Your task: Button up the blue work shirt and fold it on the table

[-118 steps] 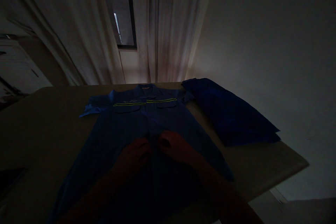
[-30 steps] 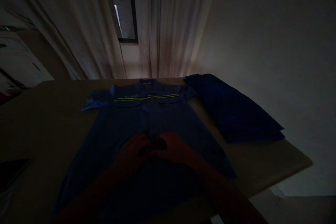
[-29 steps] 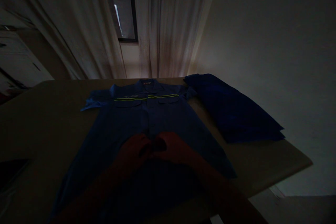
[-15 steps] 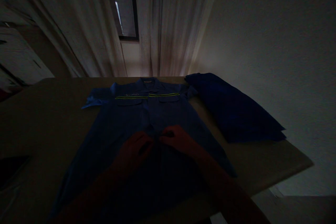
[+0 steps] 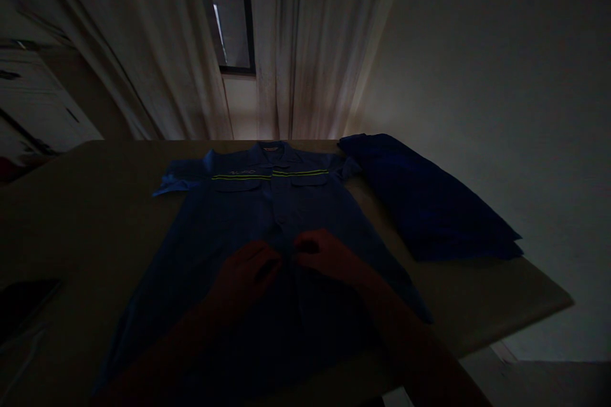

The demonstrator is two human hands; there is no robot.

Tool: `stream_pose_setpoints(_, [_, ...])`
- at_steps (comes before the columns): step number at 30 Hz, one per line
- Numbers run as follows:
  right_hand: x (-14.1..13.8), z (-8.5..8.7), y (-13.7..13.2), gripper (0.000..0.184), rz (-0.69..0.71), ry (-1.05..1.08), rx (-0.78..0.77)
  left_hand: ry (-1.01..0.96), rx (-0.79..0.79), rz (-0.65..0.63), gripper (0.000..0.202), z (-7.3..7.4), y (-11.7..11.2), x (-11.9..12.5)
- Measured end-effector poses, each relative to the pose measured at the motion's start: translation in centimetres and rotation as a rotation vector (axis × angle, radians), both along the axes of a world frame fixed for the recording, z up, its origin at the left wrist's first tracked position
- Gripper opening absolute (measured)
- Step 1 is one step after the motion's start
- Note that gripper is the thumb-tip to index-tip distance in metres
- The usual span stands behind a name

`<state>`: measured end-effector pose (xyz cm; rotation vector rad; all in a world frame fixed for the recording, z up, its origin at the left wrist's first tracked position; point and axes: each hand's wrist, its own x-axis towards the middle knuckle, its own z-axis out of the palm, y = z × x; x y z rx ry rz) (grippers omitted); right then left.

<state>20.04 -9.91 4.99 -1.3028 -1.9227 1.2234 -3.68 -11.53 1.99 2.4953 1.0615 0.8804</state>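
Note:
A dark blue short-sleeved work shirt (image 5: pixel 238 210) lies spread front-up, its collar at the far side. Two thin yellow stripes cross its chest above the pocket flaps. My left hand (image 5: pixel 251 267) pinches the shirt's front placket near the middle. Close beside it, my right hand (image 5: pixel 322 254) pinches the same front opening, thumb and forefinger curled together. A small gap separates the two sets of fingertips. The picture is very dark, so whether a button sits between the fingers does not show.
The shirt rests on a brown table (image 5: pixel 109 216). Folded dark blue cloth (image 5: pixel 429 203) lies at its right, near a pale wall (image 5: pixel 515 127). A dark flat object (image 5: pixel 23 305) with a pale cord lies at left. Curtains (image 5: pixel 315 51) hang behind the far edge.
The fingertips have drawn slightly apart at the placket, and the cloth just above them lies flatter. The whole view has shifted a little.

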Motion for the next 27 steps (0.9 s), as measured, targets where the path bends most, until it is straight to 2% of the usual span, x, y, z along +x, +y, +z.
stream_pose_setpoints(6, [-0.8, 0.8, -0.8, 0.014, -0.005, -0.072, 0.107, 0.042, 0.009, 0.007, 0.011, 0.1, -0.1, -0.1])
stream_pose_setpoints(12, [-2.5, 0.1, -1.6, 0.007, -0.012, -0.346, 0.313, 0.112, -0.023, -0.009, 0.009, 0.0, -0.1, 0.0])
stream_pose_setpoints(16, [-3.1, -0.2, -2.1, 0.009, -0.016, -0.458, 0.366, 0.144, -0.039, 0.005, 0.010, 0.1, -0.1, 0.1])
stream_pose_setpoints(20, [-3.0, 0.1, -2.0, 0.009, 0.003, -0.351, 0.320, 0.181, -0.038, 0.033, 0.014, -0.3, -0.1, 0.0])
stream_pose_setpoints(24, [-2.7, 0.4, -1.7, 0.019, -0.013, -0.129, 0.089, 0.221, -0.041, 0.085, 0.017, -1.0, 0.0, 0.0])
stream_pose_setpoints(27, [-2.7, 0.3, -1.6, 0.016, -0.063, -0.056, -0.022, 0.194, -0.081, 0.108, 0.018, -1.3, 0.0, 0.1])
